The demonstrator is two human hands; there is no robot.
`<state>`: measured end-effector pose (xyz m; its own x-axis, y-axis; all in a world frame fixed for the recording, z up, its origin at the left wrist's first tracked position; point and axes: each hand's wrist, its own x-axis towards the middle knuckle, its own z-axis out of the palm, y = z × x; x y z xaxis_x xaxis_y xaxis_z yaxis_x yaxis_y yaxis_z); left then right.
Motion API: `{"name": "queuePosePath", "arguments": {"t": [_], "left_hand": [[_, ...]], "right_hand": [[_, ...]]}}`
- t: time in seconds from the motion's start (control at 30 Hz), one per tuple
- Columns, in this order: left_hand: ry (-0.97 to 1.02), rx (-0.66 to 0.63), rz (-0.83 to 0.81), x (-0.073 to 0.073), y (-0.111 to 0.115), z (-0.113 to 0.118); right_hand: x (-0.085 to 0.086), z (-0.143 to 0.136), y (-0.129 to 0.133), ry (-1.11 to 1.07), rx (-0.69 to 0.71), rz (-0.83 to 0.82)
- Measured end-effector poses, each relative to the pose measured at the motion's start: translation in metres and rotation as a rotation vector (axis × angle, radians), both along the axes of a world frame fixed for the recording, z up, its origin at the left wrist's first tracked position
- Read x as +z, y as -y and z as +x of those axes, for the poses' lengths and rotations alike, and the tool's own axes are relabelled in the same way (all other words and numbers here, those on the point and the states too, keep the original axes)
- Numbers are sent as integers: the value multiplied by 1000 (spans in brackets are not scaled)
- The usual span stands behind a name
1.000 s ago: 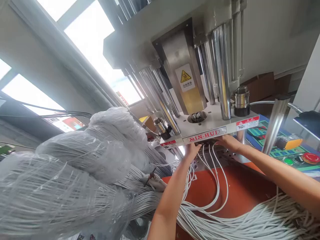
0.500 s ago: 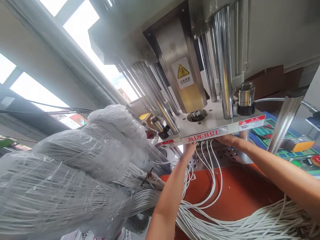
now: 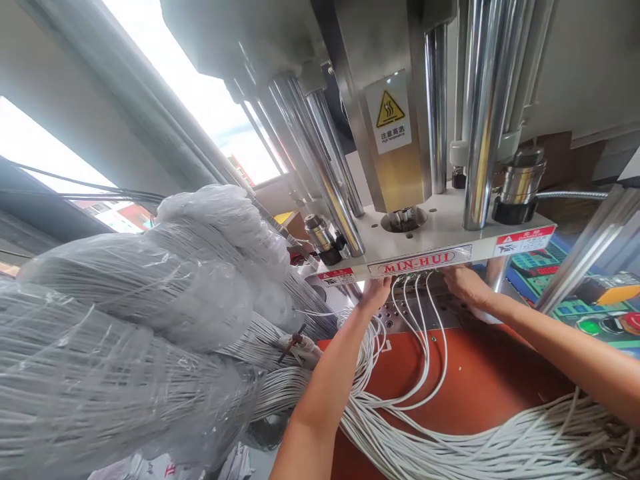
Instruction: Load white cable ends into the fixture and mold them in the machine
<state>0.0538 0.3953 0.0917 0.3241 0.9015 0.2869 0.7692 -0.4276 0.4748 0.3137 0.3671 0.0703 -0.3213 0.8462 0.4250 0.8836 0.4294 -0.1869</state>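
Observation:
Both arms reach in under the white plate [image 3: 425, 230] of an upright press marked MIN-HUI. My left hand [image 3: 374, 293] is at the left end of a metal mould [image 3: 415, 283] beneath the plate, its fingers mostly hidden by the plate's front edge. At the mould's right end is my right hand [image 3: 467, 285], fingertips also out of sight under the plate. Several white cables [image 3: 425, 347] come out of the mould's front between my hands and curve down over the orange-red surface [image 3: 465, 380]. Whether the fingers grip the mould cannot be made out.
Large bundles of grey-white cable in clear plastic [image 3: 150, 300] fill the left. More white cables [image 3: 425, 443] lie across the front. Chrome columns [image 3: 485, 133] and a nozzle block with a heat warning label [image 3: 389, 113] stand above. A control panel with buttons [image 3: 595, 325] is at right.
The view has shifted closer to the press. My right hand shows more below the plate's edge; my left hand stays at the mould's left end.

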Motion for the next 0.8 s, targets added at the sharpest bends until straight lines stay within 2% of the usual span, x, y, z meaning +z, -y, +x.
{"name": "queuePosePath", "arguments": {"t": [0.1,0.23,0.33,0.43,0.53,0.8], "left_hand": [[11,-27,1,3,10,-2],[5,-69,34,0,29,0],[-58,-102,84,-3,38,-2],[-143,-149,136,-2,41,-5],[-185,-142,148,0,42,-6],[-96,-42,175,3,49,1]], "right_hand": [[6,-22,8,72,24,-37],[5,-51,-3,81,50,-78],[1,-61,-12,64,65,-107],[-5,-63,-16,50,83,-126],[-6,-61,-18,44,104,-126],[3,-39,-16,1,79,-58]]}}
